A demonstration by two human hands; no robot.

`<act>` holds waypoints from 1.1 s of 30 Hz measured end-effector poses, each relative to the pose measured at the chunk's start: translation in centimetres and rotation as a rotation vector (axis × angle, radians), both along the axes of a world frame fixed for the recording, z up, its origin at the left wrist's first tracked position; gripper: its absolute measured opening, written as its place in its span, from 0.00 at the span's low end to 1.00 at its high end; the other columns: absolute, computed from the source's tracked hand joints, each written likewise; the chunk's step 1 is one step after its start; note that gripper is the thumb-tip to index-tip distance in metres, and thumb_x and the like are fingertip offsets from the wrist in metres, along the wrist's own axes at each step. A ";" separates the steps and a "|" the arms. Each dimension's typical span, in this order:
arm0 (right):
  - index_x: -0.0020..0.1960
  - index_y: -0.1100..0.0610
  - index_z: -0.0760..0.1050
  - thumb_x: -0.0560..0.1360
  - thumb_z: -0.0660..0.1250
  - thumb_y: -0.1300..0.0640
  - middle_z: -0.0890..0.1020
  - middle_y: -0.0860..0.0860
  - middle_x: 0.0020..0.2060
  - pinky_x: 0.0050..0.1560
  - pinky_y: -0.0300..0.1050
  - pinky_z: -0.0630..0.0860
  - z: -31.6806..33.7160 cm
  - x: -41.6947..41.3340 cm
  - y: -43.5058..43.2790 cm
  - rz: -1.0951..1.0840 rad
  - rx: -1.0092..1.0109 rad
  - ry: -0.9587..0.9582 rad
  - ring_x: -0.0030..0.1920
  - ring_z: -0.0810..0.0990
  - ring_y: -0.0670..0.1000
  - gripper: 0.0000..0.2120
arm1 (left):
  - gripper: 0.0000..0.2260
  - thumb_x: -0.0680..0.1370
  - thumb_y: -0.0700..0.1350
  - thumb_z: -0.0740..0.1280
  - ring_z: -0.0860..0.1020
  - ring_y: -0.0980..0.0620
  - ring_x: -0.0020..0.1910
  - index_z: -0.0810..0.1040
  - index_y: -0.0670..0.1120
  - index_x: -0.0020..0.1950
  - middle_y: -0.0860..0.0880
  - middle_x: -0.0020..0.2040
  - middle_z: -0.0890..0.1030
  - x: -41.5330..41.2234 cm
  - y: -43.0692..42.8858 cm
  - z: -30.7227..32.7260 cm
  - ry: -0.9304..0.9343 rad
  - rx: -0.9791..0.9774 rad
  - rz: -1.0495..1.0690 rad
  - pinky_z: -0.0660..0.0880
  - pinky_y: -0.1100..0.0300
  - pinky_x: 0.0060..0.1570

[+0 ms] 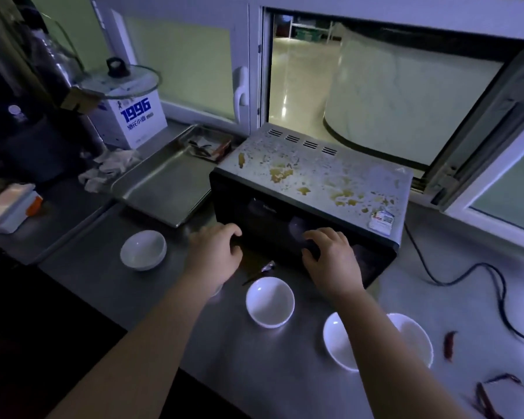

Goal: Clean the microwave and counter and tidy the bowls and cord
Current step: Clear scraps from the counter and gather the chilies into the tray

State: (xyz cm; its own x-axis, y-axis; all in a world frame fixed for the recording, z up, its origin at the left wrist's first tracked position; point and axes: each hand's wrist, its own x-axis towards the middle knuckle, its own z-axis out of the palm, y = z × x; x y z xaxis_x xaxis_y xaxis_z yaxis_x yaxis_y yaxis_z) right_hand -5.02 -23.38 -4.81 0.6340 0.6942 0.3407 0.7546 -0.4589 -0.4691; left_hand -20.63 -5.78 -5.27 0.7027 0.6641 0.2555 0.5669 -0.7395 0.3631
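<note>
The microwave [315, 176] is set on the worktop [164, 303] beside the open window [375, 86]. Its long axis runs left to right, and its door is turned toward the person. Bent fingers of the left hand [215, 252] and right hand [330, 258] are laid on its front; whether it is grasped cannot be told. Empty white bowls [270, 300] are spread on the free worktop before it, and the cord [466, 270] is trailed loosely at the right.

- The microwave [315, 167] top is finished in pale matt metal, roughened by dried yellowish spatter; its front is glossy black.
- The counter [270, 373] is made of brushed steel, dully reflective.
- The bowls [270, 302] are glazed white and glossy.
- The cord [483, 265] is sheathed in smooth black.
- The tray [164, 179] is formed of satin-finished metal.
</note>
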 end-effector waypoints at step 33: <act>0.54 0.56 0.81 0.68 0.71 0.62 0.81 0.53 0.48 0.44 0.53 0.78 -3.4 -7.0 23.8 -0.028 -0.055 0.088 0.47 0.79 0.60 0.15 | 0.16 0.71 0.48 0.68 0.76 0.45 0.54 0.76 0.54 0.59 0.50 0.54 0.78 0.7 22.4 -3.7 0.232 -0.082 -0.218 0.69 0.53 0.50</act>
State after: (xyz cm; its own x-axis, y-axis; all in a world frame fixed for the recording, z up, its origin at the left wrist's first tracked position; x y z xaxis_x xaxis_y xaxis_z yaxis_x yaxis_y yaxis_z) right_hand -11.98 0.38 -8.25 0.6791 0.6920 0.2449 0.6981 -0.5057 -0.5068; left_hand -19.88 16.61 -8.92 0.8639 0.5031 0.0241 0.4728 -0.8264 0.3058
